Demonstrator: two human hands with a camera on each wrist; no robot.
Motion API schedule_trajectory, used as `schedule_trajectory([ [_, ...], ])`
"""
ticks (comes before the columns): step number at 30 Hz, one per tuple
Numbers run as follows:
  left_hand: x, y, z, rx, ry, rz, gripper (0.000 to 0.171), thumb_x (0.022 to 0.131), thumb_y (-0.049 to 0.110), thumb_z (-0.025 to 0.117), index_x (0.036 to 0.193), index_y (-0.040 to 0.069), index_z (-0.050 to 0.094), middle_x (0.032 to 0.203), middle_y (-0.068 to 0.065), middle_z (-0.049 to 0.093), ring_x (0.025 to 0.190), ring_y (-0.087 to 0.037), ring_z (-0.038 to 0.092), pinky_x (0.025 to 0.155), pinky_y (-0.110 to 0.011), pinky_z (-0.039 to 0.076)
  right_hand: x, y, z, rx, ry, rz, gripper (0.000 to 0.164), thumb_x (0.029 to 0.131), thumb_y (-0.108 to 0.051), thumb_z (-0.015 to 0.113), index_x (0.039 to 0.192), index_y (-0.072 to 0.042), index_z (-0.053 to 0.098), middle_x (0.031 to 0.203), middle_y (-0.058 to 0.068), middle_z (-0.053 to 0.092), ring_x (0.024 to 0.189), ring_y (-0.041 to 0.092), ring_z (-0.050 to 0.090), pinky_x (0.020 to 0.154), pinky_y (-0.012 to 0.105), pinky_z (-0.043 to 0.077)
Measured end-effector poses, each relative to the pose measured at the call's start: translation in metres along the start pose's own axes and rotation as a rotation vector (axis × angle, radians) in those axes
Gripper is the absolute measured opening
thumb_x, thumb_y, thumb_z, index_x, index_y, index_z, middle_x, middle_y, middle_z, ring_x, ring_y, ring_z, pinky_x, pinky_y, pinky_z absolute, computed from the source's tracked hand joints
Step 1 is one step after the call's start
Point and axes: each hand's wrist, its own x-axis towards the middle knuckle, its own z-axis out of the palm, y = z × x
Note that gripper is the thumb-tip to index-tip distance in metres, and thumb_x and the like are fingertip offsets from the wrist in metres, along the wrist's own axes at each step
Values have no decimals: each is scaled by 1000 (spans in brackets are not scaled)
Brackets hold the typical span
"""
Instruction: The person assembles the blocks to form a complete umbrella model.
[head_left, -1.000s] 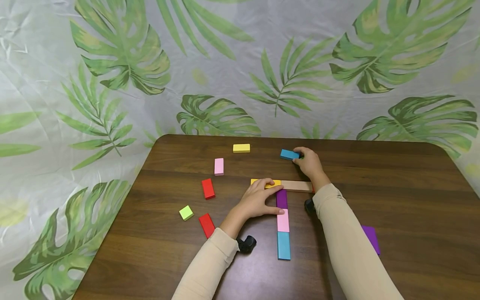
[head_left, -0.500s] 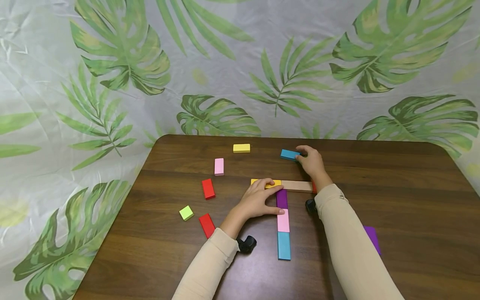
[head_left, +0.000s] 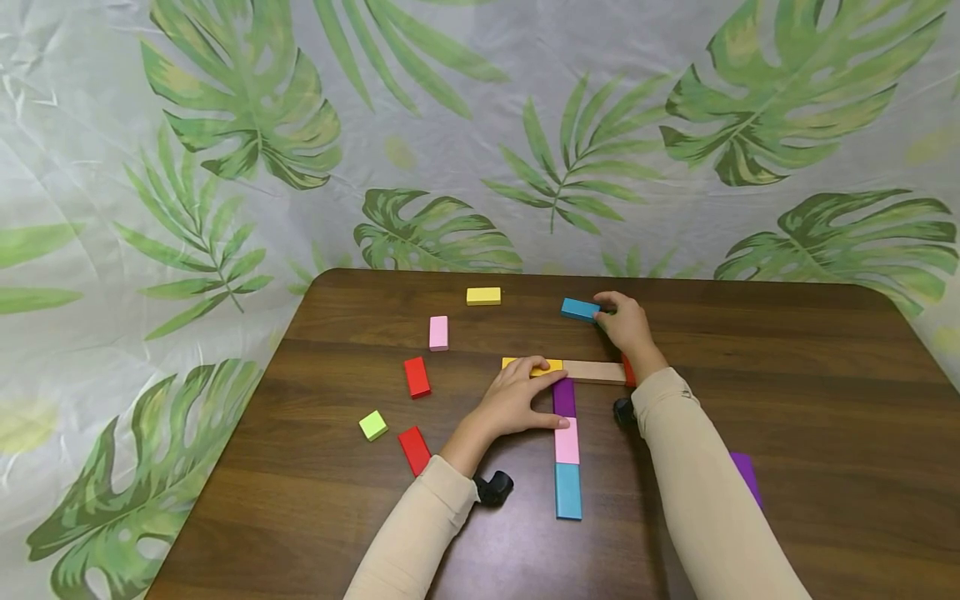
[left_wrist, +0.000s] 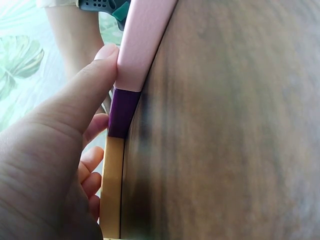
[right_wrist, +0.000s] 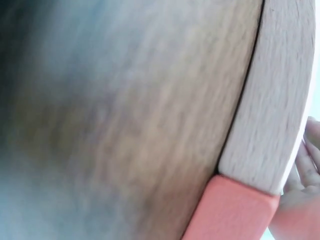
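Observation:
My left hand [head_left: 513, 400] rests at the joint of a row of blocks, its thumb touching the pink block [left_wrist: 140, 45]. Its other fingers lie at the purple block [left_wrist: 122, 111] and the yellow-orange block [left_wrist: 112, 185]. A light blue block [head_left: 567, 492] ends the row below the pink one. At the back, my right hand [head_left: 624, 325] has thumb and index finger curled at the right end of a blue block [head_left: 580, 309]. A sliver of a green block [head_left: 610, 312] shows between these fingers, mostly hidden. In the right wrist view only part of a hand shows, at the right edge.
A natural wood block [head_left: 592, 372] and an orange-red block [right_wrist: 232, 210] continue the row rightward. Loose on the table [head_left: 300, 517] lie a yellow block [head_left: 483, 297], a pink block [head_left: 438, 333], red blocks [head_left: 417, 378], a lime block [head_left: 372, 426] and a purple piece [head_left: 746, 477].
My right hand has shifted slightly right, away from the blue block's top, and more of the orange-red block shows below the wrist. The left hand and the blocks have stayed put.

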Motion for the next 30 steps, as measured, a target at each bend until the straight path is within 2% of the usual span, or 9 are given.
schedule_trajectory([
  [9, 0, 1, 0, -7, 2, 3, 75, 70, 65, 59, 135, 33, 40, 130, 4, 33, 122, -15, 26, 101, -37, 21, -1, -8, -7, 47, 22, -20, 38, 90, -13, 56, 125, -1, 48, 125, 19, 48, 117, 35, 40, 93, 48, 33],
  [15, 0, 1, 0, -6, 1, 3, 76, 70, 66, 59, 136, 34, 39, 131, 4, 33, 123, -15, 25, 101, -37, 22, -8, -16, -17, 67, 4, -51, 46, 88, -21, 59, 128, -2, 45, 129, 18, 45, 118, 35, 40, 93, 48, 33],
  [24, 0, -1, 1, -4, -1, -5, 75, 70, 65, 59, 136, 34, 39, 131, 4, 32, 123, -16, 25, 101, -37, 21, -19, -8, -35, 21, -39, -118, 54, 86, -27, 61, 133, -8, 43, 133, 15, 42, 121, 35, 36, 94, 52, 31],
  [30, 0, 0, 2, -6, -2, -7, 76, 70, 65, 59, 136, 34, 39, 131, 4, 32, 123, -16, 25, 101, -37, 22, -27, 0, -47, -16, -91, -112, 60, 85, -30, 62, 137, -14, 38, 137, 14, 38, 124, 37, 31, 94, 56, 27],
])
